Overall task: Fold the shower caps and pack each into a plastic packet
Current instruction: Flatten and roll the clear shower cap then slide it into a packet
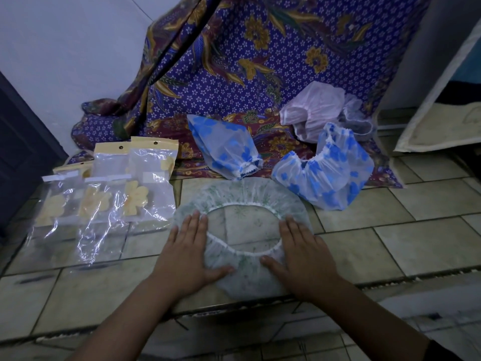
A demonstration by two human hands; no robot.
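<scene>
Green-print shower cap lies spread on the tiled floor, near centre, opening up, with the white elastic hem forming a wide oval. Left hand is on its left edge and right hand on its right edge. Both have palms down and fingers straight, pressing the plastic flat. Neither hand has a grip on it: open, nothing pinched.

Plastic packets sit left of the cap in an overlapping bunch. They are clear with yellow header cards and flower prints. The nearest one is just beside the cap's left edge. I can't tell if any holds a cap yet. Blue-flower shower caps, two of them, lie crumpled at far centre and far right. A pink shower cap lies beyond them on the batik cloth.

Step, as I judge it: flattening the first cap, fold not started. No fold shows yet and the packets look untouched.

Next move likely calls for pinching one side edge and bringing it across to the other to halve the cap. It then needs folding again until narrow enough for a packet mouth. Thin plastic is slippery and traps air, so each fold needs pressing out. The elastic will tend to pull the folds open, so one hand should hold them down.
</scene>
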